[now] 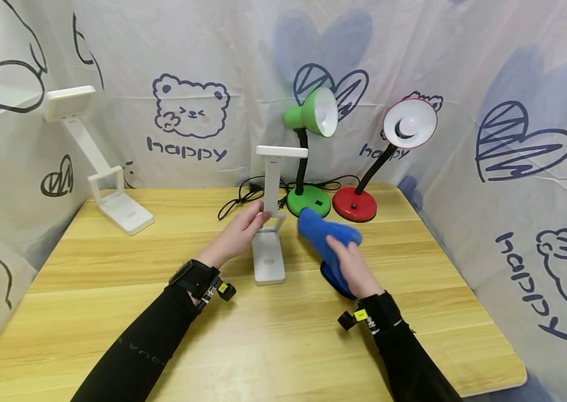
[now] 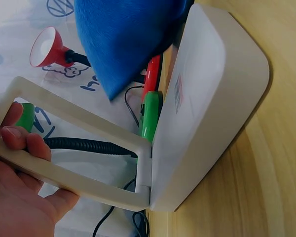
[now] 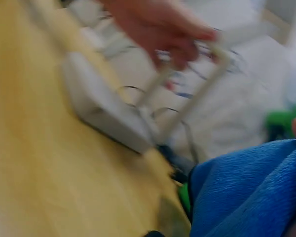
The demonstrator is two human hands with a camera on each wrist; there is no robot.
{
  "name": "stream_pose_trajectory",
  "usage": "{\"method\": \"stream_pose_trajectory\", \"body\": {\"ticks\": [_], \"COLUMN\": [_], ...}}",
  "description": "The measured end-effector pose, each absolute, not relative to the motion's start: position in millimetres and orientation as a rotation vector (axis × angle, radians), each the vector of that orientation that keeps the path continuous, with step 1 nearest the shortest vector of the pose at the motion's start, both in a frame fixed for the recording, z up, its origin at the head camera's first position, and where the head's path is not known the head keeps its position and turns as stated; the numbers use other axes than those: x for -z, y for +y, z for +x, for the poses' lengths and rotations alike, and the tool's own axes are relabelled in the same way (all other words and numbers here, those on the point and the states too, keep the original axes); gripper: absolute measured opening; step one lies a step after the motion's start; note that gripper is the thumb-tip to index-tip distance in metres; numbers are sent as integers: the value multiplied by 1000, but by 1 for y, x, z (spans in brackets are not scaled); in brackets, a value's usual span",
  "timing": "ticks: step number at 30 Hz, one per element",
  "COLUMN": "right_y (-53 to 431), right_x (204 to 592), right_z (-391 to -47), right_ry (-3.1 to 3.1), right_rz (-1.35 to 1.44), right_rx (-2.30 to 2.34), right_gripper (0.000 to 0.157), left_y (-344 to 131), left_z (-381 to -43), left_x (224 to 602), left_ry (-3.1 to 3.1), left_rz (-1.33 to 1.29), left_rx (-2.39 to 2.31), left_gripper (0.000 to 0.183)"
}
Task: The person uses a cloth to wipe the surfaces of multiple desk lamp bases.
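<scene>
My left hand (image 1: pixel 237 233) grips a white desk lamp (image 1: pixel 268 258) by its frame-shaped lower arm, near the joint. The lamp's base stands on the table and its flat head sticks out above the hand. In the left wrist view, fingers (image 2: pixel 34 148) curl round and through the open white frame (image 2: pixel 89 116). To the right of this lamp, my right hand (image 1: pixel 356 271) holds a bunched blue cloth (image 1: pixel 325 230) with a dark edging, just above the table. The right wrist view shows the cloth (image 3: pixel 246 182) close up, with the white lamp base (image 3: pixel 101 103) blurred behind it.
A second white desk lamp (image 1: pixel 125 211) stands at the back left. Behind the cloth are a green lamp (image 1: pixel 308 201) and a red lamp (image 1: pixel 355 204) with black bendable necks. Black cords (image 1: pixel 243 200) lie along the table's back edge, before a printed curtain (image 1: pixel 188 167).
</scene>
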State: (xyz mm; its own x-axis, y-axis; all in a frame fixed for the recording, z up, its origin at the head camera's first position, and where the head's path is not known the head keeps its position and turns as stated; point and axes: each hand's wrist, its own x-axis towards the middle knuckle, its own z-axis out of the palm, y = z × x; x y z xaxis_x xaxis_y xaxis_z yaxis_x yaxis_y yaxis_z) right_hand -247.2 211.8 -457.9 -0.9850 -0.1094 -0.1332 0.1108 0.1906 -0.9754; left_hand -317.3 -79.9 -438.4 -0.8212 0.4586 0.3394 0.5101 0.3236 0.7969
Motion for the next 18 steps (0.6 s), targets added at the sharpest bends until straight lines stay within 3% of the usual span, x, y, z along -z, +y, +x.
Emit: {"method": "stream_pose_trajectory", "body": {"ticks": [3,8,14,18], "right_y": [192,165,152,145], "right_x": [463,471,474,474], "right_z": [-242,-232,-221,-216], "right_ry": [2449,2551,2682,2681], "right_rz": [-152,-597,-907,-1039], "right_rx": [1533,1121,706,618], "right_gripper": [63,48,57,49], "left_y": [-79,-78,-79,-81], "left_z": [-314,-299,-295,-303], "left_x": [434,414,408,418], "left_ry": [-2506,-2495,-2477,-2466], "left_rz": [-927,-953,-983,-988], "left_rx": [1553,1558,1563,1570], "left_gripper": [20,20,20,20]}}
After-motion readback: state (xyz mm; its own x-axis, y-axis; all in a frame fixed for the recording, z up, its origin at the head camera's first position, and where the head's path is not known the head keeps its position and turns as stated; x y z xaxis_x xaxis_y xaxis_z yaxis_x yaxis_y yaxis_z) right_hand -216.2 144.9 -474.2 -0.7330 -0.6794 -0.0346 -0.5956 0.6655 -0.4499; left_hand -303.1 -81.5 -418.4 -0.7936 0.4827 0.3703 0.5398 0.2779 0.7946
